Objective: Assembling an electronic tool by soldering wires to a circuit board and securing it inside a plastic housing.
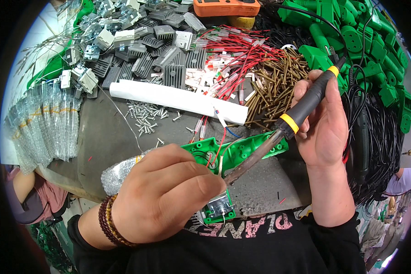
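Observation:
My right hand (325,137) holds a soldering iron (311,100) by its black and yellow handle. The iron's metal shaft slants down to the left, and its end lies beside the fingertips of my left hand (164,196). Those fingers are curled together over a green plastic housing (244,153); what they pinch is hidden. Red, white and black wires (221,165) run from the open housing toward the fingertips. Below them, a silvery metal part (220,206) sits in the housing's lower section. A bubble-wrapped piece (118,176) lies against the left hand.
Behind the housing lie a long white roll (178,101), loose screws (146,116), brass-coloured pins (274,84) and red-wired parts (237,50). Grey finned blocks (173,68) and an orange meter (226,7) stand farther back. Green housings (374,55) and black cables (383,150) crowd the right; clear sleeves (45,123), the left.

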### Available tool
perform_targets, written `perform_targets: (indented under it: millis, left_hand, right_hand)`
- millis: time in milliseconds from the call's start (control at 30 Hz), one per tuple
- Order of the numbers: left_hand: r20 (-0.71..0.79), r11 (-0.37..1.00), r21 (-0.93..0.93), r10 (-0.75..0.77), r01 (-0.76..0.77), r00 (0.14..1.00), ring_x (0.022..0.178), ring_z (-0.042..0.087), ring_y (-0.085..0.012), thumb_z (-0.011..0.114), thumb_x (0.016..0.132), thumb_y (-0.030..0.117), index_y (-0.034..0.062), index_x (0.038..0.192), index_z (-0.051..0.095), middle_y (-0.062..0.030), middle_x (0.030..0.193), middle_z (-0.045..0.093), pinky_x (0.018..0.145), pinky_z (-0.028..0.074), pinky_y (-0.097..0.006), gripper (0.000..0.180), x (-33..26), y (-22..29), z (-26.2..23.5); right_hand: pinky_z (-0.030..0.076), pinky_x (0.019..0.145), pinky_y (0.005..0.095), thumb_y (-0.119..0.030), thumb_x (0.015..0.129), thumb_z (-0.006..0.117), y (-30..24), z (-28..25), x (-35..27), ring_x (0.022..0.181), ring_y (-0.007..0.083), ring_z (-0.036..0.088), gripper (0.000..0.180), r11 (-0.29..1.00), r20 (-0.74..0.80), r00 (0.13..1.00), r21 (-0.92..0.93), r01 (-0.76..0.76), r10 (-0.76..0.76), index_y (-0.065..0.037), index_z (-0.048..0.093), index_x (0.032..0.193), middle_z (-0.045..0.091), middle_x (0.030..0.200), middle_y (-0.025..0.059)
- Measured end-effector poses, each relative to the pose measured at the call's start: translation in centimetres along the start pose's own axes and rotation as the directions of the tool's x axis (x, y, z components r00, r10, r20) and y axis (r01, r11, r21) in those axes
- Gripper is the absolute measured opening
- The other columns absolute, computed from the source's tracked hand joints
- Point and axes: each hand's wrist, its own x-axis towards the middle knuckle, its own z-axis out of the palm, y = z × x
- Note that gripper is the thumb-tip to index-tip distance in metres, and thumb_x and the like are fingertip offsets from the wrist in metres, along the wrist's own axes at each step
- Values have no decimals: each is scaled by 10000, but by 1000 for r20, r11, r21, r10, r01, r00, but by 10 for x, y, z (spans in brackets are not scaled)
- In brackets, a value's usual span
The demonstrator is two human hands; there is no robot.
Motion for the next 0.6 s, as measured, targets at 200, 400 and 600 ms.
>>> perform_targets:
  millis: [200, 400, 600]
  left_hand:
    - [-83, 892, 451, 49, -6, 995, 765, 600, -315, 668, 715, -29, 46, 864, 677, -98, 849, 679, 728, 500, -410, 168, 31, -35, -39]
    - [31, 926, 355, -147, 127, 989, 860, 605, -327, 690, 756, 74, 61, 935, 734, -121, 850, 680, 800, 479, -401, 185, 48, -49, -7]
    - [288, 797, -163, -525, 581, 801, 715, 593, -34, 710, 898, 171, -4, 1044, 724, 4, 800, 667, 602, 466, -240, 228, 65, -28, 13]
  right_hand:
    - [362, 428, 222, -396, 1071, 410, -2, -1, -1, 519, 98, 509, 363, 999, -25, 1000, -35, 6, -7, -74, 533, 1184, 629, 888, 101]
    - [367, 431, 219, -394, 1071, 415, -1, 0, 0, 526, 88, 512, 349, 1000, -8, 1000, -15, -5, 5, -78, 521, 1177, 622, 868, 92]
    - [368, 430, 218, -384, 1070, 426, -1, 0, 0, 524, 88, 511, 336, 999, -1, 1000, -30, 14, -14, -72, 508, 1164, 622, 848, 84]
